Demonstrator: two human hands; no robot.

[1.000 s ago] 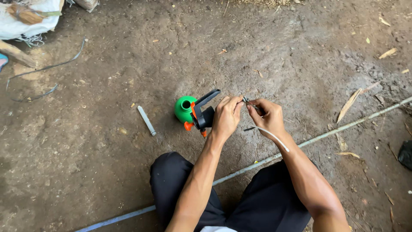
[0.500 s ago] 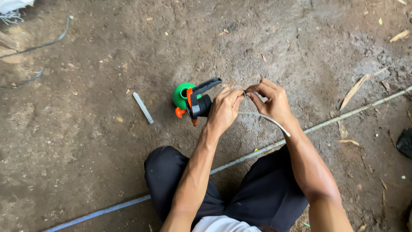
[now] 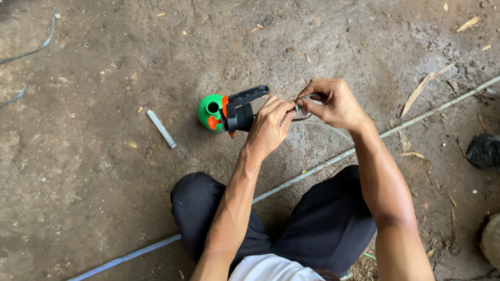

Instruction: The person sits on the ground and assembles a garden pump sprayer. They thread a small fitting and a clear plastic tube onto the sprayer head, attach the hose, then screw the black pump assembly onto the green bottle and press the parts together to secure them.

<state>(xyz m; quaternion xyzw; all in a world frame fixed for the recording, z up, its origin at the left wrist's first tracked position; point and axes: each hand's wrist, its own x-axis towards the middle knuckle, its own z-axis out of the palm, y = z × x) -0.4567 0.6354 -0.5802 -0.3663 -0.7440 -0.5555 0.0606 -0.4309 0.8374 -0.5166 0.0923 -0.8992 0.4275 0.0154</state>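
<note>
Over bare dirt, both hands' grips, left hand (image 3: 268, 127) and right hand (image 3: 333, 104), pinch a thin grey hose (image 3: 304, 115).

Two bare hands, the left hand (image 3: 268, 127) and the right hand (image 3: 330, 103). One green and orange sprayer (image 3: 229, 112), one short white tube (image 3: 162, 129), one long thin pole (image 3: 333, 158), one black bag (image 3: 484, 151).

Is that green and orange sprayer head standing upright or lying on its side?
On its side. The sprayer head lies on the dirt ground, its round green opening facing the camera and its black lever sticking out toward the left hand.
</note>
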